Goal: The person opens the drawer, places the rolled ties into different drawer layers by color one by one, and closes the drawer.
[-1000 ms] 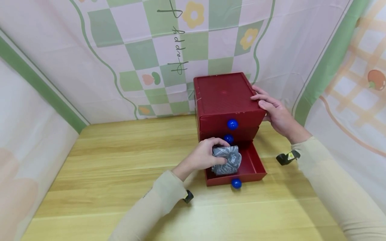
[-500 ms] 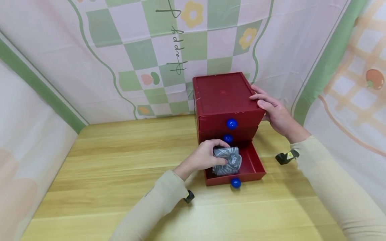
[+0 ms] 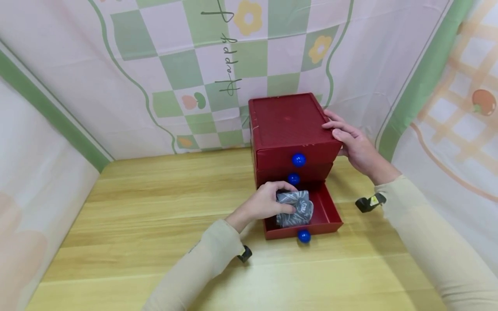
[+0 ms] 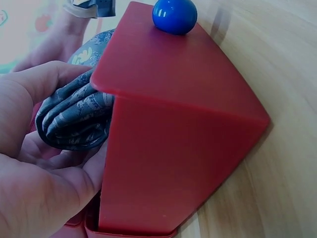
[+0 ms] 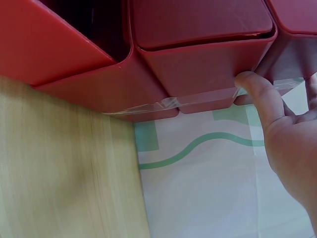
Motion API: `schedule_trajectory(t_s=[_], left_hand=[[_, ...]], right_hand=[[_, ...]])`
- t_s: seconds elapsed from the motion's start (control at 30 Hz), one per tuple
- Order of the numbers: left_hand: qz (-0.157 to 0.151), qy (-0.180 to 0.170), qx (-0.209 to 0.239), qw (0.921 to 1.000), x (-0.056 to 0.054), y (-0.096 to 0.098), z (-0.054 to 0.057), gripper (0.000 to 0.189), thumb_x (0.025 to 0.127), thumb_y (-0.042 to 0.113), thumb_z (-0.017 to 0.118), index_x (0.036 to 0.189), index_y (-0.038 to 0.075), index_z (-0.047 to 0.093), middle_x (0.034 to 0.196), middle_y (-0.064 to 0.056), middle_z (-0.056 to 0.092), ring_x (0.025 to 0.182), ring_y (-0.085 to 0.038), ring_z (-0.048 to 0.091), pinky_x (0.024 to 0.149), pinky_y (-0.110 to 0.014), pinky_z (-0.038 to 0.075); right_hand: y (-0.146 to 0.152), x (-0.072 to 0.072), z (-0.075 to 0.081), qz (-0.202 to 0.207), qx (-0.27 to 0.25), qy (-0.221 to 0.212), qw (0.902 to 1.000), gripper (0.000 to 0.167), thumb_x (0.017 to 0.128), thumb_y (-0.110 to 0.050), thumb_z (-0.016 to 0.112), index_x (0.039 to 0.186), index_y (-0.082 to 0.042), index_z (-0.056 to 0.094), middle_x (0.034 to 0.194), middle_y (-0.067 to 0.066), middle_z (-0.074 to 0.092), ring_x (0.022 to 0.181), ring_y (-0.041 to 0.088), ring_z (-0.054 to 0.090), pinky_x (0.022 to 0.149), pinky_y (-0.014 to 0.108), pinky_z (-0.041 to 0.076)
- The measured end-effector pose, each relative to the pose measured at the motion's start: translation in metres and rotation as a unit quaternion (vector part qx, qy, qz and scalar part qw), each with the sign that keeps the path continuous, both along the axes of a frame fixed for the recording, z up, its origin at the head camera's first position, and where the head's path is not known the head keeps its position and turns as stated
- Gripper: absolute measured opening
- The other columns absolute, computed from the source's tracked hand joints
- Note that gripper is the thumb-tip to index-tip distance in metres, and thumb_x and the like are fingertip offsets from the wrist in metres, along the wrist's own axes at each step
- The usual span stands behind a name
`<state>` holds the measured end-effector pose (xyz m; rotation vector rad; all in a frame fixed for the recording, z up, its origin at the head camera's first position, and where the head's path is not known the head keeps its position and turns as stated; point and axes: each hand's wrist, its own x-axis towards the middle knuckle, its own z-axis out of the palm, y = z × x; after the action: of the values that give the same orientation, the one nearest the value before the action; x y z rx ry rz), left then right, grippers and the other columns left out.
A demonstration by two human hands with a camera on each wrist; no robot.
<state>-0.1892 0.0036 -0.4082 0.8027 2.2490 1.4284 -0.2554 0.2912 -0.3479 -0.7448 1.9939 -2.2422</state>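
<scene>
A red cabinet (image 3: pixel 288 123) with three drawers stands upright, and its bottom drawer (image 3: pixel 327 205) is pulled out. My left hand (image 3: pixel 264 202) grips a folded bundle of grey cloth (image 3: pixel 301 209) with a white plant pattern, inside that drawer's left part. Thick folds of the cloth (image 4: pixel 74 121) show between thumb and fingers in the left wrist view, partly hidden by the drawer wall. My right hand (image 3: pixel 359 149) rests against the cabinet's upper right side with fingers extended along its top edge. In the right wrist view, the right thumb (image 5: pixel 262 94) presses the side wall.
Each drawer front carries a blue ball knob, such as the lowest knob (image 3: pixel 304 236). Clear tape (image 5: pixel 148 106) runs along the cabinet's side. Under everything is a wooden table (image 3: pixel 155 224), with a patterned curtain (image 3: pixel 175 65) close behind the cabinet.
My left hand and the cloth bundle have shifted slightly right and down within the open drawer. The right hand keeps its place on the cabinet.
</scene>
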Motion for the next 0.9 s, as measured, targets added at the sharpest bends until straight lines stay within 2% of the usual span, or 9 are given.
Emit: schedule_trajectory(t_s=[0.23,0.43,0.9], left_hand=[[0.000,0.001,-0.002,1.0000,-0.0012,0.0005,-0.0043,0.040,0.085,0.013,0.083,0.122,0.010,0.067,0.103,0.002,0.066,0.083,-0.010,0.061,0.070,-0.022,0.055],[-0.001,0.004,-0.010,0.9999,0.0003,0.0016,-0.0034,0.040,0.086,0.013,0.082,0.122,0.011,0.066,0.108,0.001,0.064,0.089,-0.011,0.060,0.073,-0.022,0.056],[-0.010,0.015,-0.034,0.9993,0.0002,0.0026,-0.0043,0.039,0.089,0.015,0.080,0.124,0.009,0.065,0.108,0.001,0.064,0.089,-0.010,0.060,0.074,-0.020,0.055]], right_hand=[[0.0005,-0.0004,-0.0008,0.003,0.000,0.001,1.0000,0.031,0.107,-0.013,0.049,0.132,-0.007,0.065,0.167,-0.001,0.021,0.146,0.027,0.026,0.072,0.027,0.060],[0.0003,-0.0007,-0.0006,0.001,0.000,0.001,1.0000,0.031,0.107,-0.013,0.048,0.132,-0.006,0.065,0.167,-0.001,0.021,0.146,0.027,0.025,0.072,0.027,0.060],[0.0001,-0.0008,-0.0010,0.002,-0.006,0.001,1.0000,0.031,0.107,-0.013,0.049,0.131,-0.006,0.065,0.167,0.000,0.021,0.145,0.027,0.027,0.072,0.028,0.060]])
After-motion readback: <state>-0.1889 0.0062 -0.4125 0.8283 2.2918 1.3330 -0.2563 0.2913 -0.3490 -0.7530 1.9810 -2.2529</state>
